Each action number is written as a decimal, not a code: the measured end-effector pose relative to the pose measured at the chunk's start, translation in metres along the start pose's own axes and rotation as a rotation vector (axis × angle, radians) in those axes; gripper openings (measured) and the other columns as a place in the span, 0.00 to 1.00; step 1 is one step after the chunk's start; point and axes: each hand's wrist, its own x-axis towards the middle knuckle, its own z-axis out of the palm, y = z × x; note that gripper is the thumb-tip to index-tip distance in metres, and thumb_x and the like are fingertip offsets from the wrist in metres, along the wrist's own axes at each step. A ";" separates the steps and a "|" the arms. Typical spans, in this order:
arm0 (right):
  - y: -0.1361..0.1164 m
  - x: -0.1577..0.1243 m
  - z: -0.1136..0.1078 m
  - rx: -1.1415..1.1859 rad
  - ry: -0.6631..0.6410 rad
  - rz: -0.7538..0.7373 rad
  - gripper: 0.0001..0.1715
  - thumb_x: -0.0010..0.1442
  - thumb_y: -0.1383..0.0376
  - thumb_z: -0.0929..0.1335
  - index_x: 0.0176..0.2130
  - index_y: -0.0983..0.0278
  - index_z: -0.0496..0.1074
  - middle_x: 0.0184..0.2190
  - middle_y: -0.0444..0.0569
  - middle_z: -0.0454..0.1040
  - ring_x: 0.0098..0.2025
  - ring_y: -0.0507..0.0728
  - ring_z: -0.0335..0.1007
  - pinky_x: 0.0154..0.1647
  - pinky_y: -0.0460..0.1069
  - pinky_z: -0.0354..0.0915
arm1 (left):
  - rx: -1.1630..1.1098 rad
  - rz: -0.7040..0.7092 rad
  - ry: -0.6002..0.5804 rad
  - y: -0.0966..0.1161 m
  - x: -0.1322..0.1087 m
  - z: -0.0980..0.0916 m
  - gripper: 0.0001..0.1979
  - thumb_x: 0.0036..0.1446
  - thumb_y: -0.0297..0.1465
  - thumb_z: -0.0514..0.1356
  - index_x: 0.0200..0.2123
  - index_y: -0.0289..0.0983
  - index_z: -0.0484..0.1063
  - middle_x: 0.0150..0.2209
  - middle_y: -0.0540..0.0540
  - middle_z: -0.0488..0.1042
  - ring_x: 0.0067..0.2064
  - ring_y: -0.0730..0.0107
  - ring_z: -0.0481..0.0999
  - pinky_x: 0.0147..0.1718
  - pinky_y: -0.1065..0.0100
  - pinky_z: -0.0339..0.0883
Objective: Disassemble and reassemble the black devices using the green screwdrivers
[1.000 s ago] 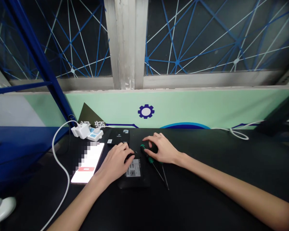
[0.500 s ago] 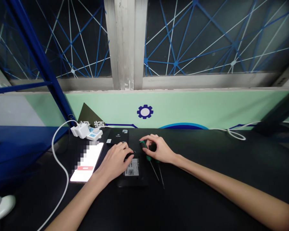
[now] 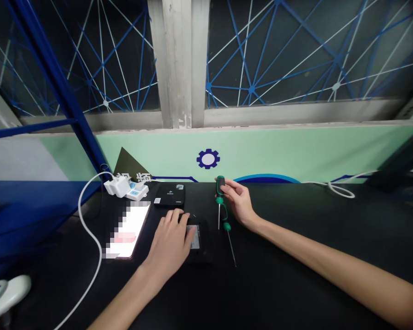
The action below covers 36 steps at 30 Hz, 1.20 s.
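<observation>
My right hand [image 3: 240,201] grips the black and green handle of a screwdriver [image 3: 220,187], which is raised upright with its shaft pointing down. A second screwdriver [image 3: 227,227] with a green and black handle lies on the table just below that hand, its shaft toward me. My left hand [image 3: 172,236] rests with fingers spread over a flat black electronic box [image 3: 203,243]. It partly covers a white printed label [image 3: 194,236] on the box. Small thin bits, too small to name, lie just beyond the box.
Another black box [image 3: 170,195] lies behind my left hand. To the left are a lit phone [image 3: 131,229], a white power strip with a plug [image 3: 136,190] and a white cable [image 3: 86,220]. A white rounded object [image 3: 12,295] stands at lower left. The wall [image 3: 275,153] bounds the black table's back.
My right hand has lifted one screwdriver off the table, away from the other, and turned it upright. My left hand has shifted slightly toward me and flattened on the box.
</observation>
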 end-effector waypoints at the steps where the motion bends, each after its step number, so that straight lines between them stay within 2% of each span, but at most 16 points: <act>1: 0.000 0.001 0.000 0.007 0.013 0.000 0.15 0.55 0.56 0.74 0.39 0.63 0.74 0.29 0.44 0.73 0.29 0.54 0.70 0.35 0.51 0.69 | -0.021 -0.020 0.015 0.002 -0.002 0.003 0.17 0.71 0.35 0.48 0.55 0.35 0.69 0.51 0.39 0.72 0.53 0.52 0.71 0.48 0.53 0.66; 4: -0.003 0.001 0.002 0.025 0.061 -0.014 0.19 0.54 0.54 0.75 0.39 0.60 0.69 0.29 0.44 0.75 0.26 0.54 0.70 0.31 0.50 0.69 | -0.077 -0.057 0.043 0.005 -0.004 0.007 0.16 0.71 0.35 0.49 0.54 0.37 0.70 0.48 0.41 0.74 0.50 0.54 0.72 0.48 0.52 0.66; 8: -0.008 0.001 0.005 0.037 0.079 -0.022 0.25 0.53 0.52 0.76 0.39 0.58 0.62 0.29 0.43 0.78 0.26 0.54 0.71 0.32 0.50 0.70 | -0.157 -0.042 0.054 0.002 -0.002 0.007 0.14 0.70 0.33 0.50 0.53 0.38 0.71 0.48 0.41 0.75 0.50 0.56 0.72 0.50 0.52 0.67; 13: -0.008 0.002 0.004 -0.006 0.039 -0.025 0.28 0.52 0.50 0.76 0.40 0.58 0.60 0.26 0.42 0.77 0.26 0.55 0.73 0.31 0.51 0.70 | -0.213 -0.035 0.115 0.000 -0.002 0.010 0.13 0.68 0.31 0.52 0.52 0.40 0.71 0.47 0.43 0.75 0.51 0.58 0.73 0.52 0.55 0.68; 20: -0.007 0.004 0.004 -0.021 0.079 -0.058 0.31 0.49 0.50 0.78 0.40 0.58 0.59 0.27 0.43 0.78 0.29 0.56 0.76 0.28 0.49 0.70 | -0.124 -0.043 0.106 0.001 -0.003 0.007 0.13 0.67 0.31 0.53 0.51 0.39 0.72 0.45 0.43 0.74 0.48 0.55 0.73 0.47 0.53 0.67; 24: -0.012 0.003 0.005 -0.081 0.067 -0.081 0.30 0.50 0.50 0.77 0.38 0.57 0.59 0.24 0.40 0.74 0.25 0.55 0.72 0.27 0.49 0.69 | -0.120 -0.040 0.106 0.001 -0.003 0.007 0.13 0.67 0.31 0.53 0.50 0.38 0.72 0.45 0.43 0.75 0.48 0.55 0.73 0.47 0.52 0.66; 28: -0.024 0.001 0.008 -0.184 0.043 -0.158 0.24 0.51 0.50 0.76 0.36 0.58 0.64 0.25 0.40 0.68 0.26 0.53 0.68 0.26 0.48 0.68 | -0.141 -0.024 0.115 0.001 -0.001 0.008 0.13 0.67 0.30 0.52 0.50 0.39 0.72 0.44 0.44 0.75 0.47 0.56 0.73 0.47 0.54 0.67; 32: -0.035 0.000 0.012 -0.279 -0.010 -0.204 0.19 0.55 0.51 0.74 0.39 0.59 0.70 0.27 0.42 0.68 0.27 0.53 0.66 0.29 0.48 0.68 | -0.161 -0.014 0.123 0.000 0.000 0.009 0.13 0.66 0.30 0.53 0.50 0.39 0.72 0.44 0.44 0.75 0.47 0.57 0.74 0.49 0.54 0.68; 36: -0.037 -0.003 0.014 -0.256 -0.042 -0.205 0.17 0.57 0.54 0.74 0.43 0.59 0.72 0.30 0.43 0.71 0.29 0.53 0.67 0.33 0.49 0.69 | -0.189 -0.029 0.116 -0.001 0.000 0.011 0.14 0.64 0.29 0.53 0.51 0.38 0.72 0.45 0.44 0.76 0.49 0.57 0.74 0.50 0.55 0.70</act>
